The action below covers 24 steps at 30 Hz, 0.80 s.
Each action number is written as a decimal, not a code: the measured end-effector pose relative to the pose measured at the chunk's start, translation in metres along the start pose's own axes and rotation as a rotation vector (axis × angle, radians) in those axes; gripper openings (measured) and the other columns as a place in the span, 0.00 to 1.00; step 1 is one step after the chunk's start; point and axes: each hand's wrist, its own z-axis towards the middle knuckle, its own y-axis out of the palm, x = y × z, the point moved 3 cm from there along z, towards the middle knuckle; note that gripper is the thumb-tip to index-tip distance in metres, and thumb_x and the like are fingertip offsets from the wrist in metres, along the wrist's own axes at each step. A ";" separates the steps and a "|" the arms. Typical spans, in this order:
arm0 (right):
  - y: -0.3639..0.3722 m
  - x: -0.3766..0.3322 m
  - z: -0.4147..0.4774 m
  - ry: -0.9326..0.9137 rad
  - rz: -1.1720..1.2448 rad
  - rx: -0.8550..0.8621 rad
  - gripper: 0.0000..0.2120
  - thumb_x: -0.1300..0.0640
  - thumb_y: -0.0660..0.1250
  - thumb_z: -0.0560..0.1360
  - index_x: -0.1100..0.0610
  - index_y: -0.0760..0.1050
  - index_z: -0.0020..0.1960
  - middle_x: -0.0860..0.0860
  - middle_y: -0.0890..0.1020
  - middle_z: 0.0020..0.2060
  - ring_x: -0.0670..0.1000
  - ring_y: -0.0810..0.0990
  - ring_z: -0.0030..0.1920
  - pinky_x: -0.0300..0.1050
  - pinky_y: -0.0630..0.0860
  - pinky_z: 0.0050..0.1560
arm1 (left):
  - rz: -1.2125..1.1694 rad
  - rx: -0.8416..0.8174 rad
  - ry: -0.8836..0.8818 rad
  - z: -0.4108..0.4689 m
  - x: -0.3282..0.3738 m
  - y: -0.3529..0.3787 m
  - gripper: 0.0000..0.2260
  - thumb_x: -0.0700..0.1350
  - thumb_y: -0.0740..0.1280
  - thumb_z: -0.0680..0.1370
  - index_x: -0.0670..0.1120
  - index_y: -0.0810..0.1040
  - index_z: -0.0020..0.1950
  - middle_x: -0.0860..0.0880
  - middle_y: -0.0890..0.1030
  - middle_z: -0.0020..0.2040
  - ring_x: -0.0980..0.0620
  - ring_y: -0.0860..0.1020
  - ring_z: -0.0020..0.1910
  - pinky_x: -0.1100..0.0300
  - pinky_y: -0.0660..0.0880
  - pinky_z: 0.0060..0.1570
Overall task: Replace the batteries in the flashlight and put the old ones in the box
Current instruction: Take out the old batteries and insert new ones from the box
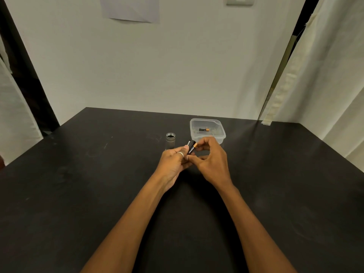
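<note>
Looked down on a black desk [78, 194] pushed against a pale wall [157, 66]. Held a black-and-copper battery [192, 149] just above the middle of the frame, tilted, copper end upward. Pinched it lengthwise with the right hand [211, 160], one fingertip at the copper end and the thumb at the lower end. Gripped with the left hand [172, 163] a black part [189, 143] lying right behind the battery, the thumb, wearing a ring [181, 154], pressed along the battery's side. Could not tell what that black part was.

Found the flashlight body [170, 139], silver, standing upright with its open end up, just above and left of the left hand. Found the box [222, 134], clear plastic and lidless, right behind the right hand. Made out a second battery [204, 129] lying flat on the box floor.

Saw, farther up, a sheet of paper [132, 8] on the wall at top centre and a switch plate [239, 1] to its right. Saw pale curtains at the right edge [325, 75] and the left edge [11, 115].
</note>
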 end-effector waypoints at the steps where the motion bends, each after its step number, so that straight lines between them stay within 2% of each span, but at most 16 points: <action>1: 0.000 -0.001 0.000 -0.001 0.015 0.001 0.22 0.63 0.82 0.67 0.50 0.74 0.53 0.46 0.83 0.49 0.42 0.83 0.52 0.38 0.83 0.42 | -0.001 0.006 0.001 0.000 0.000 0.000 0.13 0.43 0.63 0.85 0.39 0.85 0.49 0.47 0.85 0.37 0.54 0.85 0.41 0.62 0.81 0.44; 4: -0.003 -0.002 0.001 0.022 0.065 0.031 0.16 0.63 0.80 0.70 0.53 0.78 0.52 0.45 0.85 0.47 0.43 0.85 0.49 0.37 0.82 0.47 | -0.009 0.007 0.011 0.001 0.000 0.000 0.13 0.43 0.63 0.85 0.40 0.86 0.48 0.46 0.85 0.40 0.54 0.84 0.41 0.62 0.81 0.44; 6: -0.006 0.001 0.003 0.071 0.134 0.056 0.11 0.63 0.78 0.73 0.54 0.79 0.51 0.47 0.86 0.46 0.46 0.86 0.48 0.42 0.83 0.51 | -0.004 -0.015 0.019 0.000 0.000 0.002 0.14 0.42 0.63 0.85 0.40 0.86 0.48 0.45 0.86 0.41 0.53 0.85 0.42 0.62 0.82 0.45; 8: -0.007 0.003 0.003 0.135 0.220 0.066 0.08 0.64 0.75 0.76 0.55 0.80 0.51 0.51 0.87 0.46 0.53 0.87 0.48 0.48 0.84 0.49 | 0.007 -0.040 0.023 -0.001 0.000 0.003 0.13 0.42 0.62 0.85 0.41 0.86 0.50 0.44 0.86 0.43 0.53 0.85 0.42 0.63 0.82 0.45; 9: -0.008 0.003 0.003 0.159 0.272 0.072 0.07 0.64 0.75 0.76 0.56 0.80 0.51 0.51 0.87 0.45 0.53 0.87 0.47 0.47 0.84 0.46 | 0.010 -0.042 0.022 -0.001 -0.001 0.003 0.13 0.43 0.62 0.85 0.41 0.86 0.51 0.44 0.86 0.43 0.53 0.85 0.42 0.63 0.81 0.45; 12: -0.016 0.004 0.006 0.213 0.415 0.156 0.07 0.64 0.75 0.76 0.57 0.80 0.51 0.50 0.87 0.44 0.49 0.86 0.46 0.41 0.82 0.42 | -0.003 0.012 0.000 0.001 -0.002 0.002 0.11 0.43 0.64 0.85 0.39 0.84 0.52 0.44 0.86 0.45 0.53 0.86 0.42 0.62 0.82 0.43; 16: -0.046 0.018 0.012 0.300 0.543 0.349 0.09 0.65 0.74 0.77 0.58 0.78 0.56 0.59 0.85 0.52 0.55 0.87 0.51 0.45 0.85 0.48 | -0.009 0.040 -0.037 0.003 -0.002 0.002 0.10 0.44 0.64 0.85 0.38 0.82 0.55 0.43 0.86 0.47 0.53 0.86 0.43 0.62 0.82 0.43; 20: -0.074 0.041 0.010 0.376 0.353 0.469 0.10 0.61 0.74 0.78 0.56 0.80 0.58 0.56 0.85 0.51 0.53 0.87 0.50 0.42 0.84 0.47 | 0.002 0.029 -0.050 0.001 -0.001 0.002 0.12 0.44 0.64 0.85 0.37 0.81 0.58 0.42 0.85 0.49 0.53 0.86 0.43 0.61 0.83 0.44; 23: -0.078 0.052 0.010 0.426 0.025 0.435 0.07 0.57 0.76 0.76 0.53 0.83 0.54 0.51 0.87 0.46 0.47 0.86 0.45 0.43 0.84 0.47 | 0.014 0.024 -0.044 0.000 0.000 0.003 0.11 0.44 0.64 0.85 0.38 0.81 0.56 0.42 0.85 0.49 0.54 0.86 0.42 0.62 0.83 0.44; 24: -0.076 0.054 0.010 0.431 -0.083 0.394 0.07 0.55 0.76 0.76 0.52 0.84 0.53 0.49 0.87 0.44 0.45 0.86 0.43 0.40 0.83 0.46 | 0.016 0.024 -0.042 0.000 0.000 0.004 0.10 0.44 0.63 0.85 0.38 0.81 0.55 0.42 0.85 0.49 0.54 0.86 0.42 0.61 0.83 0.44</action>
